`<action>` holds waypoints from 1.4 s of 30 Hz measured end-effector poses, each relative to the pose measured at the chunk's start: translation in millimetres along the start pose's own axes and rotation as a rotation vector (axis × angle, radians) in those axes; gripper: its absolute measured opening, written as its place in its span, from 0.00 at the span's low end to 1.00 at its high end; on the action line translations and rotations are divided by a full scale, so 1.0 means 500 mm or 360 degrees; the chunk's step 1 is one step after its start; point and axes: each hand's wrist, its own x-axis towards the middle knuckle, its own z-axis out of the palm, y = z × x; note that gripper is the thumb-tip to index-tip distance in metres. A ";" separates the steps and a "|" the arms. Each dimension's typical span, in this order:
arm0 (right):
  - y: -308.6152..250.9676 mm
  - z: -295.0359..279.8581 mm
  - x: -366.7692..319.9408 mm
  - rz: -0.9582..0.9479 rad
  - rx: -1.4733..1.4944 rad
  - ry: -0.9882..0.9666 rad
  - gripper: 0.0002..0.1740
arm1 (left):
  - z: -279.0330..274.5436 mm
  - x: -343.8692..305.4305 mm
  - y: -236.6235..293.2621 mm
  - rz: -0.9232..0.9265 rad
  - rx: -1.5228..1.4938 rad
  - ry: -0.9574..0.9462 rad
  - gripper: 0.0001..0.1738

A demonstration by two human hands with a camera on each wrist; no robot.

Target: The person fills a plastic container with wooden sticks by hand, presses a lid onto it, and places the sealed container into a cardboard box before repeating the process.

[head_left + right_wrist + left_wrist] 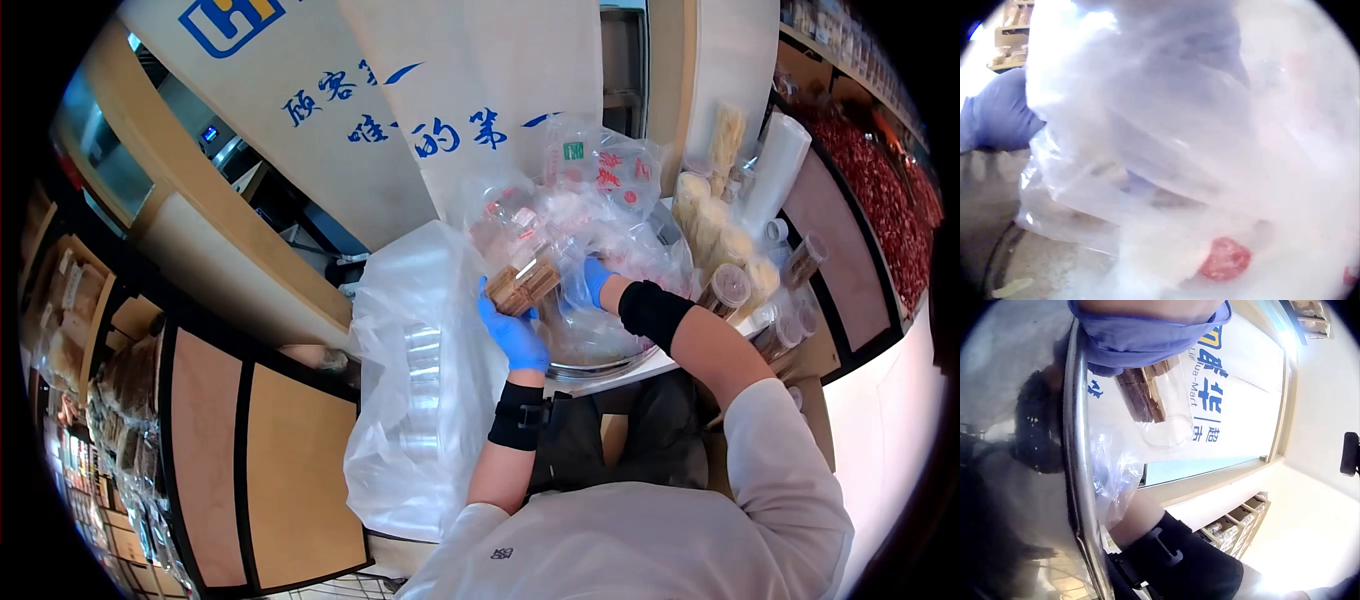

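Note:
My left hand, in a blue glove, grips a clear plastic jar lying tilted over the near left of a round metal tray. Brown stick-shaped pieces fill part of the jar. To the right of it my right hand, also blue-gloved, reaches in among crumpled clear plastic bags heaped on the tray. Bag film covers its fingers in the right wrist view, and I cannot tell what they hold. Red print shows on the film there.
Left of the tray, a large clear bag covers a row of stacked clear cups. At the right stand filled jars, pale bundled sticks and a roll of plastic bags. A printed white curtain hangs behind.

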 end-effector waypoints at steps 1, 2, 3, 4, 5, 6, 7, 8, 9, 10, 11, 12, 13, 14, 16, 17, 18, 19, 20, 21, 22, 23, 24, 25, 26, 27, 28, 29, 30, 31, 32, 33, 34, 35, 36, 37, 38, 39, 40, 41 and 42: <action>-0.004 0.003 -0.003 -0.0029 -0.0034 -0.0026 0.16 | 0.002 0.001 0.001 -0.0031 -0.0024 -0.0001 0.31; -0.006 0.006 -0.007 -0.0039 -0.0050 -0.0049 0.16 | 0.001 0.002 0.001 -0.0062 -0.0047 -0.0003 0.31; -0.009 0.006 -0.010 -0.0060 -0.0075 -0.0061 0.16 | -0.002 0.003 0.000 -0.0067 -0.0042 -0.0001 0.31; -0.008 0.004 -0.011 -0.0060 -0.0074 -0.0063 0.16 | -0.005 0.006 -0.002 -0.0057 -0.0016 -0.0027 0.31; -0.005 0.001 -0.015 -0.0034 0.0063 -0.0089 0.16 | -0.007 0.008 -0.005 -0.0048 0.0008 -0.0051 0.31; -0.003 -0.002 -0.021 -0.0005 0.0202 -0.0115 0.16 | -0.009 0.010 -0.006 -0.0054 0.0010 -0.0048 0.31; -0.016 -0.032 -0.036 0.0005 0.0207 -0.0119 0.16 | -0.009 0.011 -0.007 -0.0066 0.0005 -0.0045 0.31; -0.027 -0.064 -0.053 -0.0096 0.0122 -0.0143 0.16 | -0.009 0.013 -0.009 -0.0077 0.0002 -0.0044 0.31; -0.035 -0.087 -0.063 -0.0198 0.0034 -0.0165 0.16 | 0.000 0.009 -0.005 -0.0086 0.0007 -0.0049 0.31; -0.035 -0.087 -0.068 -0.0190 0.0039 -0.0166 0.16 | 0.010 0.003 0.000 -0.0075 -0.0043 0.0026 0.28; -0.033 -0.087 -0.071 -0.0246 -0.0047 -0.0171 0.15 | 0.017 -0.001 0.003 -0.0063 -0.0093 0.0105 0.25; -0.030 -0.086 -0.072 -0.0307 -0.0135 -0.0179 0.15 | 0.018 0.004 0.001 -0.0068 -0.0091 0.0110 0.25; -0.029 -0.083 -0.076 -0.0370 -0.0216 -0.0191 0.14 | 0.013 0.007 0.000 -0.0060 -0.0076 0.0063 0.25; -0.029 -0.081 -0.080 -0.0431 -0.0296 -0.0200 0.14 | 0.006 0.009 -0.002 -0.0052 -0.0060 0.0014 0.25; -0.021 -0.083 -0.084 -0.0493 -0.0372 -0.0204 0.13 | -0.007 0.012 -0.007 -0.0074 -0.0040 -0.0020 0.28; -0.010 -0.089 -0.089 -0.0457 -0.0104 -0.0233 0.12 | -0.011 0.014 -0.009 -0.0092 -0.0028 -0.0062 0.30; -0.005 -0.093 -0.092 -0.0420 0.0166 -0.0264 0.11 | -0.010 0.012 -0.008 -0.0096 -0.0022 -0.0056 0.30; -0.003 -0.095 -0.092 -0.0419 0.0172 -0.0266 0.11 | -0.006 0.011 -0.007 -0.0073 -0.0020 -0.0034 0.27; -0.001 -0.099 -0.090 -0.0372 0.0117 -0.0382 0.11 | -0.002 0.010 -0.006 -0.0048 -0.0020 -0.0017 0.25; 0.002 -0.099 -0.090 -0.0324 0.0060 -0.0497 0.10 | 0.003 0.010 -0.005 -0.0050 -0.0017 -0.0022 0.25; 0.004 -0.094 -0.096 -0.0315 0.0065 -0.0495 0.10 | 0.007 0.008 -0.003 -0.0061 -0.0019 0.0021 0.25; 0.005 -0.084 -0.103 -0.0302 0.0072 -0.0367 0.11 | 0.010 0.007 -0.003 -0.0073 -0.0020 0.0064 0.24; 0.011 -0.069 -0.109 -0.0290 0.0079 -0.0241 0.11 | 0.009 0.010 -0.005 -0.0080 -0.0015 0.0059 0.24; 0.019 -0.053 -0.114 -0.0283 0.0086 -0.0245 0.11 | 0.005 0.013 -0.006 -0.0072 -0.0006 0.0023 0.24; 0.029 -0.039 -0.116 -0.0423 0.0162 -0.0215 0.11 | 0.000 0.014 -0.007 -0.0065 0.0004 -0.0011 0.24; 0.033 -0.038 -0.116 -0.0564 0.0237 -0.0183 0.11 | 0.000 0.013 -0.006 -0.0074 0.0012 -0.0009 0.24; 0.036 -0.036 -0.118 -0.0559 0.0247 -0.0187 0.11 | -0.001 0.011 -0.006 -0.0063 0.0014 -0.0027 0.24; 0.040 -0.035 -0.117 -0.0600 0.0167 -0.0404 0.12 | 0.000 0.011 -0.006 -0.0049 0.0014 -0.0046 0.23; 0.042 -0.043 -0.115 -0.0640 0.0084 -0.0619 0.12 | 0.003 0.011 -0.004 -0.0053 0.0019 -0.0043 0.23; 0.042 -0.064 -0.111 -0.0640 0.0092 -0.0621 0.12 | 0.006 0.011 -0.002 -0.0086 0.0020 -0.0011 0.23; 0.046 -0.087 -0.103 -0.0566 0.0244 -0.0600 0.14 | 0.009 0.011 -0.001 -0.0117 0.0020 0.0022 0.23; 0.050 -0.101 -0.093 -0.0493 0.0396 -0.0578 0.16 | 0.012 0.010 0.000 -0.0120 0.0027 0.0027 0.23; 0.057 -0.101 -0.081 -0.0495 0.0406 -0.0579 0.16 | 0.015 0.010 0.001 -0.0129 -0.0009 0.0058 0.23; 0.065 -0.102 -0.070 -0.0161 0.0465 -0.0596 0.17 | 0.015 0.010 0.002 -0.0137 -0.0046 0.0089 0.23; 0.058 -0.109 -0.064 0.0173 0.0522 -0.0612 0.19 | 0.010 0.010 0.001 -0.0139 -0.0035 0.0097 0.23; 0.052 -0.117 -0.062 0.0171 0.0529 -0.0613 0.19 | 0.008 0.012 0.001 -0.0137 -0.0008 0.0058 0.23; 0.051 -0.127 -0.060 0.0135 0.0404 -0.0592 0.20 | 0.007 0.014 -0.001 -0.0135 0.0017 0.0018 0.23; 0.047 -0.133 -0.061 0.0101 0.0282 -0.0573 0.22 | 0.008 0.014 0.000 -0.0139 0.0024 0.0020 0.23; 0.045 -0.125 -0.058 0.0104 0.0288 -0.0576 0.22 | 0.011 0.013 -0.001 -0.0132 0.0023 0.0038 0.23; 0.043 -0.115 -0.055 0.0007 0.0393 -0.0642 0.22 | 0.012 0.011 -0.001 -0.0126 0.0021 0.0058 0.23; 0.037 -0.120 -0.054 -0.0093 0.0495 -0.0706 0.23 | 0.010 0.013 -0.002 -0.0129 0.0022 0.0062 0.23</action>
